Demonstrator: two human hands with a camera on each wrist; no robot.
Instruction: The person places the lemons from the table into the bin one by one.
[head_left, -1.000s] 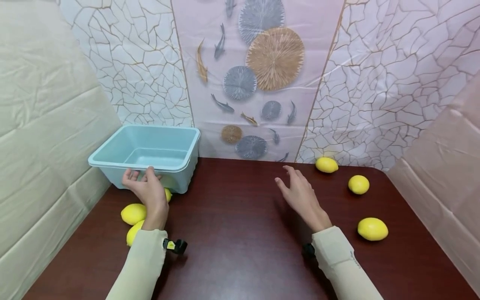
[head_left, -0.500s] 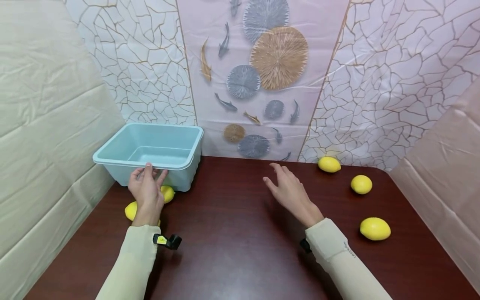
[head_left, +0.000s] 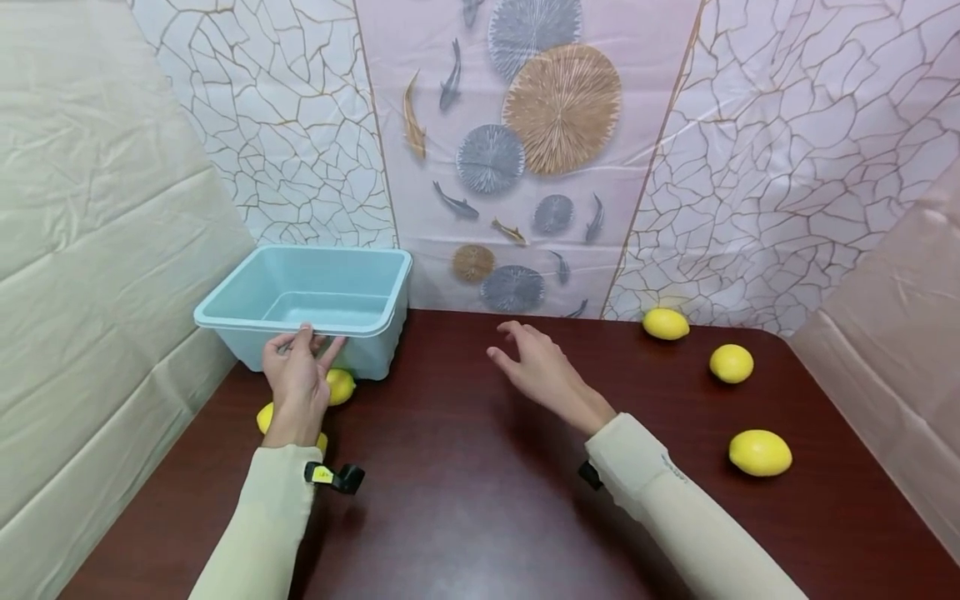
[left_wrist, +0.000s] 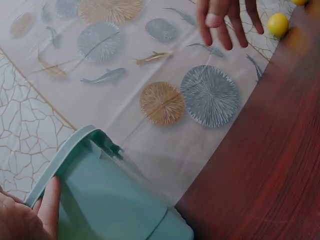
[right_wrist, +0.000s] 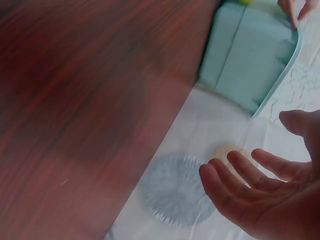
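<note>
At the far left of the table stands a light blue plastic basin with nothing visible inside. My left hand grips its front rim, thumb at the top edge and fingers below it. In the left wrist view, a finger lies against the wall under the rim. Beside the left hand and wrist sit lemons: one lemon by the basin's base, another lemon to the left, and a third mostly hidden by the wrist. My right hand hovers over the middle of the table, fingers loosely bent, holding nothing.
Three lemons lie on the right: one at the back, one in the middle, one nearer. A patterned cloth wall closes off the back of the dark red table. Beige cloth hangs at the left side.
My left hand has shifted its fingers and settled its hold on the basin's rim. The right hand has moved left, toward the basin. The view has shifted slightly.
</note>
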